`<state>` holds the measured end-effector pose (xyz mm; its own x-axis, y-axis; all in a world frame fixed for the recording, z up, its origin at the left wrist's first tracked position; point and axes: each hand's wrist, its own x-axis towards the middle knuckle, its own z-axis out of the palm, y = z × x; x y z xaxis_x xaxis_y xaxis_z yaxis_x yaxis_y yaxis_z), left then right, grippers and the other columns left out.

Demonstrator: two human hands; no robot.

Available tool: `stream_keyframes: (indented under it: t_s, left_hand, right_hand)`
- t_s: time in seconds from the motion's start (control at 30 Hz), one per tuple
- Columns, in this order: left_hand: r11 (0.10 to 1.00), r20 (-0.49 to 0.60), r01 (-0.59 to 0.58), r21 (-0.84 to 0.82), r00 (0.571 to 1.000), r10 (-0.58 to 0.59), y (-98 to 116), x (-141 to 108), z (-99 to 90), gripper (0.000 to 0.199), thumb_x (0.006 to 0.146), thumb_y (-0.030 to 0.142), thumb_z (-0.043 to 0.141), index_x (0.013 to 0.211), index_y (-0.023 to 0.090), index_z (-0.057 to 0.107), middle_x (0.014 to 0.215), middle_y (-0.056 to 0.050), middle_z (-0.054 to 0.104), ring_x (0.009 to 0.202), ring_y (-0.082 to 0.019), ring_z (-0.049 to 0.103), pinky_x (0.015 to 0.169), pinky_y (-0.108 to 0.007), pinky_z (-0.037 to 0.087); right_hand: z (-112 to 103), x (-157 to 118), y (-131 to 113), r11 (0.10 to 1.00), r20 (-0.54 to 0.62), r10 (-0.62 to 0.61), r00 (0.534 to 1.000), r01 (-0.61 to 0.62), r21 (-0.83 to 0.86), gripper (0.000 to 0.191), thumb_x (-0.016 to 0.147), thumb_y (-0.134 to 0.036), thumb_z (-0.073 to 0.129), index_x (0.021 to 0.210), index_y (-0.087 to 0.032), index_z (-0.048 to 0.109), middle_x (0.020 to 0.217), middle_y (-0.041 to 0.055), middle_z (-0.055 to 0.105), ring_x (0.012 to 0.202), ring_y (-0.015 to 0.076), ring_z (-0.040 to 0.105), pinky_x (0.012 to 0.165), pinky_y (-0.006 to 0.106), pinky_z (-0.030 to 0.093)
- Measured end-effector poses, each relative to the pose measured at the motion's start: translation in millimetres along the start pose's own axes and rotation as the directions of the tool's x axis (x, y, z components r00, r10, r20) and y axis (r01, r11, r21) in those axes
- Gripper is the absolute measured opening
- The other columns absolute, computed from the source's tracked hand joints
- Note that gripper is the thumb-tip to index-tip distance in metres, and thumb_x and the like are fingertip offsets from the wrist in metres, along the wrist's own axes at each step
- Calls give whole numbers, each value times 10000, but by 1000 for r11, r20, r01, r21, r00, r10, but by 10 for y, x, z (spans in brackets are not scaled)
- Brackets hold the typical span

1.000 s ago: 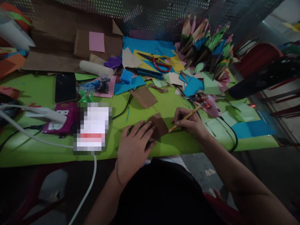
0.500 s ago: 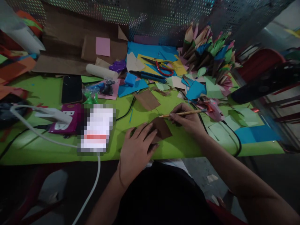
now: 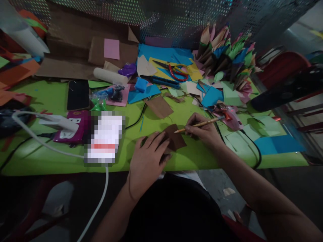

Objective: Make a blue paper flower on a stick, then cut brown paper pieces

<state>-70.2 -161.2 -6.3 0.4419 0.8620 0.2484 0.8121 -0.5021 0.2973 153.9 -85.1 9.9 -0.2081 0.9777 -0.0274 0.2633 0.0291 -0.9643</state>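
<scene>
My left hand (image 3: pixel 148 156) lies over the left part of a small dark brown piece of paper (image 3: pixel 178 141) near the table's front edge. Its fingers are stretched out and slightly apart, pressing the paper flat, and they hide that side of it. In a writing grip, my right hand (image 3: pixel 202 131) holds a wooden pencil (image 3: pixel 207 123) that slants down to the left. The pencil's tip is over the paper's upper right part; whether it touches, I cannot tell. Just beyond lies another brown paper square (image 3: pixel 159 107).
A lit phone (image 3: pixel 104 137) with a white cable lies left of my left hand, beside a purple power strip (image 3: pixel 70 129). Scissors (image 3: pixel 174 71), paper scraps and a bunch of paper cones (image 3: pixel 224 53) are farther back. A pink glue gun (image 3: pixel 230 117) lies right.
The pencil tip has shifted slightly right and down across the brown paper, along with my right hand. My left hand stays on the paper. The whole view has tilted slightly.
</scene>
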Motion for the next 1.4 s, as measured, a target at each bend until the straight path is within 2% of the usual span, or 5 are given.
stream_keyframes:
  t_s: [0.2, 0.5, 0.8, 1.03, 1.4]
  left_hand:
    - [1000, -8, -7, -7, 1000, 7, 8, 12, -12, 363, 973, 364, 547, 1297, 219, 625, 1462, -51, 599, 1337, -270, 547, 1060, -510, 432]
    - [1000, 20, 14, 7, 1000, -14, 14, 9, -16, 397, 967, 382, 556, 1336, 245, 602, 1473, -35, 589, 1357, -262, 534, 1071, -496, 419]
    - [1000, 16, 13, 8, 1000, -13, 13, -2, -16, 370, 973, 395, 535, 1304, 253, 621, 1483, -53, 578, 1345, -275, 533, 1075, -505, 434]
    - [1000, 7, 5, -5, 1000, -5, 5, -10, -11, 391, 961, 369, 565, 1329, 242, 604, 1466, -65, 592, 1351, -271, 533, 1072, -515, 439]
    - [1000, 15, 18, -14, 1000, -18, 15, -2, -13, 380, 963, 367, 567, 1314, 230, 621, 1475, -76, 584, 1354, -274, 536, 1071, -515, 431]
  right_hand:
    - [-18, -66, -38, 999, 54, 27, 998, -29, 44, 158, 713, -257, 684, 654, -210, 546, 527, -45, 552, 463, 96, 457, 451, 230, 335]
    - [-43, -135, -28, 990, 125, 68, 990, -83, 115, 134, 659, -245, 666, 626, -214, 540, 483, -59, 498, 426, 89, 400, 423, 232, 285]
    - [17, -5, 56, 984, -67, -1, 998, 13, 178, 322, 736, -438, 796, 757, -228, 554, 634, -30, 614, 538, 117, 552, 499, 238, 433]
    - [98, 88, 77, 998, -76, -39, 996, 42, 37, 447, 718, -608, 783, 765, -224, 561, 647, -23, 617, 556, 122, 556, 513, 254, 434]
    - [55, 8, 13, 1000, 23, -17, 1000, 17, 17, 352, 764, -494, 765, 727, -216, 552, 608, -24, 599, 521, 109, 495, 479, 239, 365]
